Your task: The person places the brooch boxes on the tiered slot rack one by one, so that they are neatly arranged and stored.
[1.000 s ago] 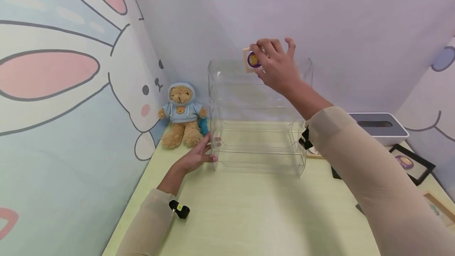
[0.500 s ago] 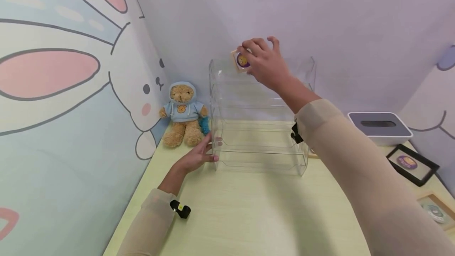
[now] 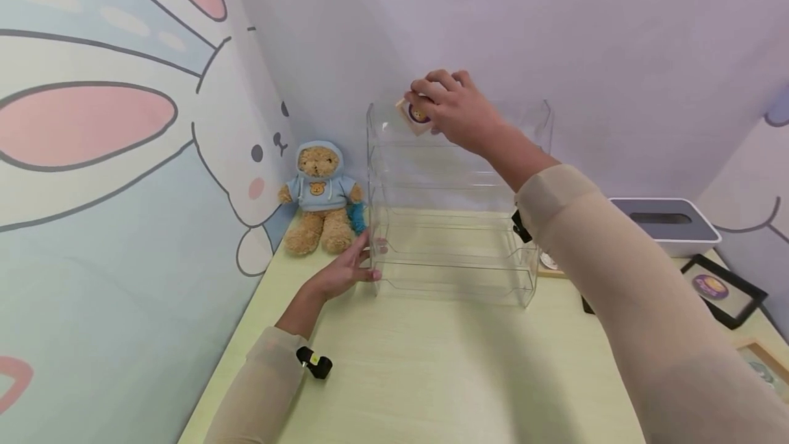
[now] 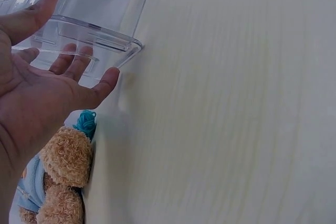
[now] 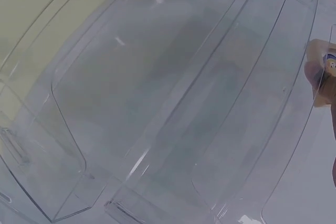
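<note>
Head view: one clear plastic rack (image 3: 453,276), smooth and thin-edged, stands on the pale wood-grain table (image 3: 419,362), with a broad stretch of table before its front edge. The right hand (image 3: 459,112) pinches one small frame (image 3: 416,115), square and wood-edged, at the rack's upper left. The left hand (image 3: 339,274) touches the rack's lower left side, just beside one plush bear (image 3: 319,190) in a blue hoodie. To the right are one slotted box (image 3: 672,221), one black frame (image 3: 727,290) and one wood frame (image 3: 764,368), cut off by the picture's edge.

Left wrist view: the left hand's fingers are spread wide at the rack's rounded corner, some seen through the plastic; curly fur shows below.

Right wrist view: the rack's slanting edges fill most of it; the small frame shows in part at the right border.
</note>
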Demonstrator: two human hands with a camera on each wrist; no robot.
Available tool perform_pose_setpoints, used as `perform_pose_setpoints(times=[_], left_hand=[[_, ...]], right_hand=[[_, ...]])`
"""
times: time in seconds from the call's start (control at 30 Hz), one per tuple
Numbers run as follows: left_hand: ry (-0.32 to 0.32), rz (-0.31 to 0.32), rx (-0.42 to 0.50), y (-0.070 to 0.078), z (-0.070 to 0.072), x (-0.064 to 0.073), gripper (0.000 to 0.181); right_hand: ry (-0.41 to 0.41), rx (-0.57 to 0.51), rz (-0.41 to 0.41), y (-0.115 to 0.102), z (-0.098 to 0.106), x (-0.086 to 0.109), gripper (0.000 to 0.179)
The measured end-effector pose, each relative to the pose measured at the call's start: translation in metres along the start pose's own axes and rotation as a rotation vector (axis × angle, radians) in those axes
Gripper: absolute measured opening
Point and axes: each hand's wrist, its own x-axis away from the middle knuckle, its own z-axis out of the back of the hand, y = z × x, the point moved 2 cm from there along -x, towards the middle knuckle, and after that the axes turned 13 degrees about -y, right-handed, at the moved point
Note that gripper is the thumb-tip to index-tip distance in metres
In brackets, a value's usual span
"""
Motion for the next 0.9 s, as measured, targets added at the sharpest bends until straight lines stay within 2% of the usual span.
perform_pose_setpoints(times=[0.43,0.7,0.9], left_hand=[[-0.006,0.006,0.004,0.0009,-0.0003,-0.0018,0.111],[-0.003,0.008,0.005,0.0001,0.0012,-0.0019,0.112],[-0.002,0.015,-0.008,-0.0011,0.0017,-0.0023,0.112]], right_hand=[[-0.057,-0.050,-0.011,0.0049,-0.0037,0.0028,0.082],[-0.040,-0.044,0.047,0.0014,-0.0029,0.0020,0.076],[-0.079,-0.078,0.025,-0.0028,0.0001,0.0035,0.070]])
